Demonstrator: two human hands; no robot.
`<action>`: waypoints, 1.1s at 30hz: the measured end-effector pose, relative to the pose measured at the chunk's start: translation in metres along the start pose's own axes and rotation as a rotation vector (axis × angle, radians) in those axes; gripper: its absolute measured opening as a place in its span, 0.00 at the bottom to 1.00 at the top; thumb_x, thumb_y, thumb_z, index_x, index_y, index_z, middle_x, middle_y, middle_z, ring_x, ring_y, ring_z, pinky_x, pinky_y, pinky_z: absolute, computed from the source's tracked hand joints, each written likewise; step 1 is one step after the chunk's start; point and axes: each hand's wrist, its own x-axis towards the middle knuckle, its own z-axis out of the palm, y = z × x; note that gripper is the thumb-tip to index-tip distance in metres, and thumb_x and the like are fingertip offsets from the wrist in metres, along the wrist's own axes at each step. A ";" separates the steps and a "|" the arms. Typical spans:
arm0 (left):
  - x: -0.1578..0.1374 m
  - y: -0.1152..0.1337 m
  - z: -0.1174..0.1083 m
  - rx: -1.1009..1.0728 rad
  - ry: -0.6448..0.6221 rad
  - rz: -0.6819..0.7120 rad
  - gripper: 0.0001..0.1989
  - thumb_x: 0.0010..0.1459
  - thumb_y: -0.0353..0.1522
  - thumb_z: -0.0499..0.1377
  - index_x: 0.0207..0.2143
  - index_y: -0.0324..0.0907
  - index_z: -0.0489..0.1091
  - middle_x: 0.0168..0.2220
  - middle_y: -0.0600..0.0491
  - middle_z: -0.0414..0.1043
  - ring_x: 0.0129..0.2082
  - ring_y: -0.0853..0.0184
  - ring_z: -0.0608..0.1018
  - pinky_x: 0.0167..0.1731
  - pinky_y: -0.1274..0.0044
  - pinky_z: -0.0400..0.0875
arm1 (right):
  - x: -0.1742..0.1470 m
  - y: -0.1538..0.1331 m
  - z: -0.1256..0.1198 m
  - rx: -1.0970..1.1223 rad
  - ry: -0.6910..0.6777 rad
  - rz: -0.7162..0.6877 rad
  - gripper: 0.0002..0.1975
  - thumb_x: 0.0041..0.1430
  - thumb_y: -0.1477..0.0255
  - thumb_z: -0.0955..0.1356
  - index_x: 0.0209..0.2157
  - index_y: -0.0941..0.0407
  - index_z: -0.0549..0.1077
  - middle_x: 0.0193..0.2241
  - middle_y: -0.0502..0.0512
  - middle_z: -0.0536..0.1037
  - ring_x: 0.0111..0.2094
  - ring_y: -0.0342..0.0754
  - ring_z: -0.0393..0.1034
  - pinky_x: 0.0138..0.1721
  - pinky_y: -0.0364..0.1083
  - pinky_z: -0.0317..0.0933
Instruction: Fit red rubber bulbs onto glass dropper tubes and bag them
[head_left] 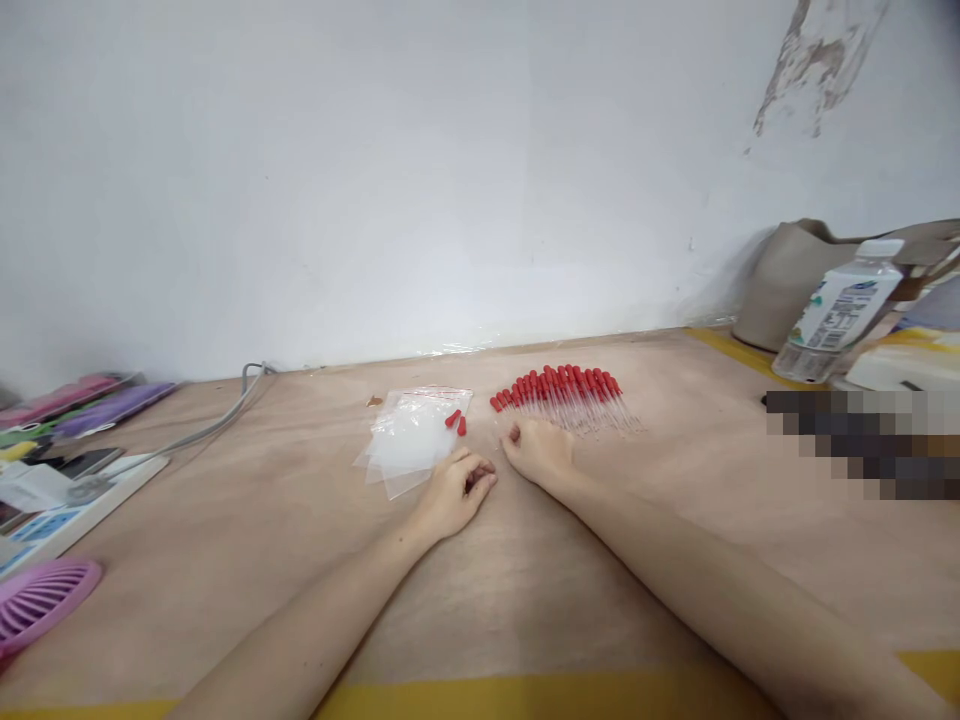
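Note:
My left hand [456,492] rests on the table with its fingers curled in toward the thumb. Whatever may be between them is hidden. Just beyond it, two red rubber bulbs [456,421] lie at the right edge of a fanned stack of clear zip bags [409,438]. My right hand [538,449] is closed in a pinch, and I cannot make out what its fingertips hold. Right behind it, a row of droppers [559,388] with red bulbs and thin clear stems lies fanned out; the hand covers some of the stem ends.
At the left lie a power strip [97,515] with a grey cable [217,420], a pink fan [49,600] and colourful packets [112,408]. On the right stand a plastic bottle [840,315] and a beige bag [780,280]. A white wall [375,180] closes off the back.

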 end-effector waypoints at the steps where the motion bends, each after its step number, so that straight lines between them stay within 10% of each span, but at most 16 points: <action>1: 0.000 0.001 0.000 -0.005 -0.001 -0.001 0.07 0.55 0.31 0.53 0.33 0.40 0.69 0.29 0.53 0.66 0.27 0.70 0.70 0.29 0.78 0.65 | -0.007 0.005 -0.002 0.034 0.045 -0.026 0.09 0.53 0.66 0.62 0.31 0.54 0.71 0.32 0.54 0.75 0.33 0.49 0.69 0.30 0.45 0.56; 9: 0.025 -0.010 -0.023 0.289 0.138 -0.128 0.07 0.55 0.34 0.53 0.31 0.41 0.68 0.30 0.51 0.68 0.32 0.64 0.71 0.34 0.74 0.64 | -0.041 0.051 -0.018 0.201 0.167 -0.191 0.09 0.48 0.65 0.67 0.31 0.56 0.68 0.31 0.53 0.71 0.34 0.47 0.65 0.33 0.45 0.55; 22: 0.063 -0.033 -0.016 0.539 0.114 -0.343 0.10 0.54 0.37 0.54 0.30 0.38 0.67 0.31 0.45 0.69 0.33 0.56 0.73 0.31 0.72 0.65 | -0.032 0.046 -0.020 0.175 0.028 -0.117 0.10 0.48 0.64 0.67 0.26 0.56 0.68 0.27 0.52 0.71 0.32 0.47 0.64 0.32 0.44 0.53; 33: 0.038 -0.014 -0.007 0.404 0.160 -0.095 0.12 0.57 0.30 0.50 0.42 0.40 0.68 0.34 0.48 0.65 0.37 0.63 0.69 0.39 0.73 0.65 | -0.037 0.046 -0.020 -0.026 0.013 -0.226 0.08 0.57 0.70 0.60 0.28 0.57 0.66 0.33 0.57 0.71 0.36 0.50 0.63 0.37 0.48 0.52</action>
